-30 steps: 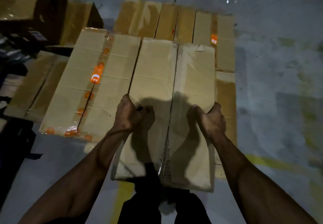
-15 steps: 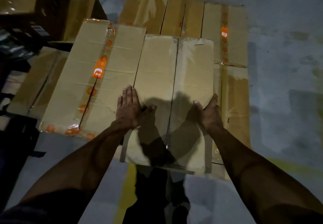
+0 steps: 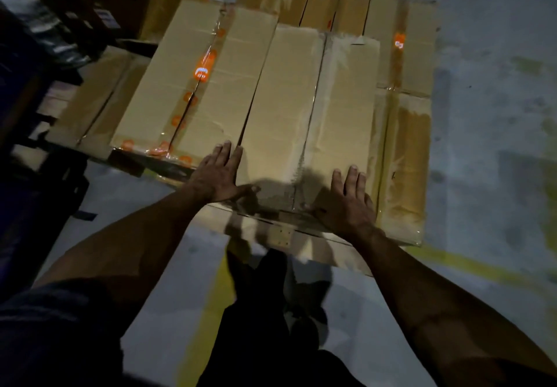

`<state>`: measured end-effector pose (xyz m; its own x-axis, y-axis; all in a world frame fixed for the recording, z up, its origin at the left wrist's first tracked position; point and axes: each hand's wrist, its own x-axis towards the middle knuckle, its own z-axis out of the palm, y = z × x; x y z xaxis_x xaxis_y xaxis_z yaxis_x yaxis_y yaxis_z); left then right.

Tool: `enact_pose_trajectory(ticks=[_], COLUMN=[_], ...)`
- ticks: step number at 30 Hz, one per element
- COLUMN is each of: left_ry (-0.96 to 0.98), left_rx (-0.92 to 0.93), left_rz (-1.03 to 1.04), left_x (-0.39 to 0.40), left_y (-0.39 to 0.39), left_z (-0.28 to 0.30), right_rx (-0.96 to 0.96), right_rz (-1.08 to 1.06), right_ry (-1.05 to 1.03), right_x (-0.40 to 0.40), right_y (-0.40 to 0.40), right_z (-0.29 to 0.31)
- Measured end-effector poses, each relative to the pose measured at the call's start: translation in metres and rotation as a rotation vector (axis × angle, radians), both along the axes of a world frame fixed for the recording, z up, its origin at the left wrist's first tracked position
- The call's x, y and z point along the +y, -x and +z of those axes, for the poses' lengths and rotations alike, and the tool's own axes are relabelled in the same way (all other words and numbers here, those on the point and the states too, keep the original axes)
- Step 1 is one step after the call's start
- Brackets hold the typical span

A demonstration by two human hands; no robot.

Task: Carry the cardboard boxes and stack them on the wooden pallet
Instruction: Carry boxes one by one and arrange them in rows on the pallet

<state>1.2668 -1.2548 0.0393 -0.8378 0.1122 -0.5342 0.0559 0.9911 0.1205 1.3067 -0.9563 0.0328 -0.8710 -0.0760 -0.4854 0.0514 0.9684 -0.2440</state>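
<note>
Atop plain box point(image 3: 304, 109), L hand point(image 3: 217, 174) & R hand point(image 3: 349, 199) flat, fingers spread; orange logo tape point(image 3: 201, 73) alongside.

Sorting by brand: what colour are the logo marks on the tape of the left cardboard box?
Orange, clearest in the head view.

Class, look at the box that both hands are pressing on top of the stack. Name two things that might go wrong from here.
1. The plain box has its near end past the front of the layer below, so it might tip if let go there.
2. The left hand lies on the seam beside the orange-taped box; its fingers may get pinched if the boxes close up.
</note>
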Motion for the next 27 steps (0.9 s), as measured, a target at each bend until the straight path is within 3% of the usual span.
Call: enact_pose_trajectory(ticks=[8, 27], left_ry=[0.044, 0.090], left_rx=[-0.014, 0.081], left_rz=[-0.128, -0.042], left_x=[-0.010, -0.001], left_y=[-0.005, 0.003], left_z=[-0.002, 0.005], right_rx=[0.036, 0.021], right_rz=[0.063, 0.074], right_ry=[-0.045, -0.074], right_x=[-0.003, -0.009], right_y=[-0.019, 0.014], right_z=[0.003, 0.004])
